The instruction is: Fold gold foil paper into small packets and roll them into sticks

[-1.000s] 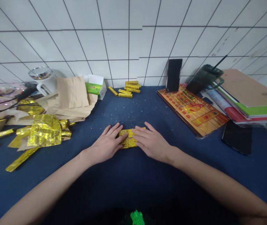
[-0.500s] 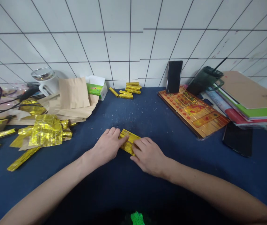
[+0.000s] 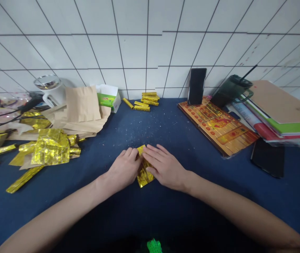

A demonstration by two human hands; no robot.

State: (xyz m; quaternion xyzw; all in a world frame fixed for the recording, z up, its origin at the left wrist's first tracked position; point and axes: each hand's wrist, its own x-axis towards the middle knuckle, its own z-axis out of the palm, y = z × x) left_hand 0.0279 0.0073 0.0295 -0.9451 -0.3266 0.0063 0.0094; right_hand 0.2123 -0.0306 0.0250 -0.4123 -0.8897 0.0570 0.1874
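Note:
A piece of gold foil paper [image 3: 145, 178] lies on the blue tabletop between my hands. My left hand [image 3: 126, 166] has its fingers curled in at the paper's left edge, the thumb hidden behind them. My right hand [image 3: 166, 168] rests on the paper from the right, its fingers stretched out nearly flat across the upper part. Both hands cover much of the sheet, so its folds are only partly visible. Farther back, by the wall, lie several small folded gold strips [image 3: 150, 100].
Crumpled gold foil sheets [image 3: 51, 147] and brown paper [image 3: 82, 105] spread on the left, near a white mug [image 3: 52, 92] and black cables. On the right are a phone leaning upright [image 3: 196, 87], a stack of printed gold sheets [image 3: 218, 123], a dark cup [image 3: 230, 90], folders and a dark flat device [image 3: 268, 158].
The gold paper has turned, and more of its lower part shows. My right hand's fingers have straightened and moved up over it, while my left fingers have curled in.

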